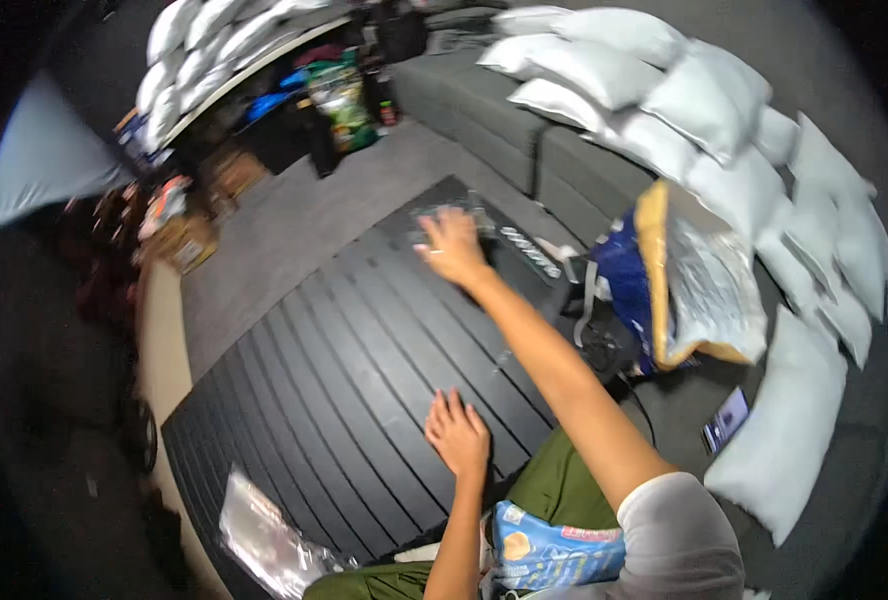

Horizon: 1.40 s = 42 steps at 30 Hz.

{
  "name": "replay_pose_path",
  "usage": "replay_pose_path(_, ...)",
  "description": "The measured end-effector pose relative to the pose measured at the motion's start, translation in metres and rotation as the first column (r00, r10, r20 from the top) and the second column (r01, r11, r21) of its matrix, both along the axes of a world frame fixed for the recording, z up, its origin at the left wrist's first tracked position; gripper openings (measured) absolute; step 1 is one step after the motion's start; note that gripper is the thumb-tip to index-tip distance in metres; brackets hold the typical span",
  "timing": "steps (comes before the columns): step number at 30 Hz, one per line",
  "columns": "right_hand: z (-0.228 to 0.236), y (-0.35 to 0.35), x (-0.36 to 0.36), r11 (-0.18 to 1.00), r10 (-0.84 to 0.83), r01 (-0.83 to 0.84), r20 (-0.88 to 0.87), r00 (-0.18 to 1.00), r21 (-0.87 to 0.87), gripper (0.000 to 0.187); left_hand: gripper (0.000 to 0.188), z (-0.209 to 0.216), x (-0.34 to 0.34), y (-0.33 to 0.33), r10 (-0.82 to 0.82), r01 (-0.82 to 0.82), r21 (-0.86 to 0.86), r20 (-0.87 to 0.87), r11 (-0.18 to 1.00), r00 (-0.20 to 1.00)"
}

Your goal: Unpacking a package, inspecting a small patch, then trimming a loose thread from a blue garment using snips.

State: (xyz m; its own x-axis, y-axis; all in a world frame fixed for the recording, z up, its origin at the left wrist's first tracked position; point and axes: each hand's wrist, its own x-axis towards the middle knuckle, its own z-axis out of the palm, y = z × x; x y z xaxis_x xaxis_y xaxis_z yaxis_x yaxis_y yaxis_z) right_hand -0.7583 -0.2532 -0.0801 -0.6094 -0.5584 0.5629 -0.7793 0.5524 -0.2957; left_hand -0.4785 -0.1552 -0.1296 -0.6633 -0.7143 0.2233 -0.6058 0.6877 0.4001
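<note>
A black ridged board [339, 350] lies in front of me. My left hand [458, 434] rests flat near its near edge, fingers stretched out and holding nothing. Farther off, my right hand [452, 248] reaches to the board's far end with fingers spread. Something clear and crinkled, like a plastic wrapper [481, 214], lies beside and partly under those fingers; motion blurs it. On my lap sits a blue snack bag [554, 548]. At the board's near left corner lies a clear plastic bag [269, 535].
A large open bag, blue and yellow with silvery lining [709, 285], stands right of the board. Beyond it are white pillows [604, 70] on a grey sofa [474, 95]. A phone [726, 421] lies by the nearest pillow [789, 430]. Boxes [182, 243] and a shelf [254, 70] are at far left.
</note>
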Motion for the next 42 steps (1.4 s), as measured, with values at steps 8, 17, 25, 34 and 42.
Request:
replay_pose_path(8,0.1,0.12,0.096,0.772,0.499,-0.519,-0.156,0.853,-0.366,0.016,0.036,-0.003,0.009,-0.011,-0.01,0.008,-0.07,-0.038,0.997,0.999)
replay_pose_path(17,0.129,0.354,0.017,0.901,-0.056,0.219,0.4,0.915,-0.375,0.015,0.028,0.082,-0.047,0.056,-0.153,0.384,0.247,-0.631,0.89,0.761)
replay_pose_path(25,-0.018,0.364,-0.042,0.58,-0.649,-0.079,0.518,0.557,0.811,0.041,0.024,0.111,-0.138,0.185,-0.85,0.863,-0.258,0.199,0.434,0.487)
replay_pose_path(34,-0.058,0.373,-0.021,0.756,-0.652,0.543,0.49,0.579,0.365,0.025,0.016,0.102,-0.113,0.171,-0.846,0.86,-0.274,0.209,0.43,0.49)
replay_pose_path(42,-0.062,0.384,-0.003,0.778,-0.625,0.473,0.427,0.654,0.414,0.024,0.015,0.099,-0.11,0.175,-0.845,0.869,-0.27,0.24,0.415,0.478)
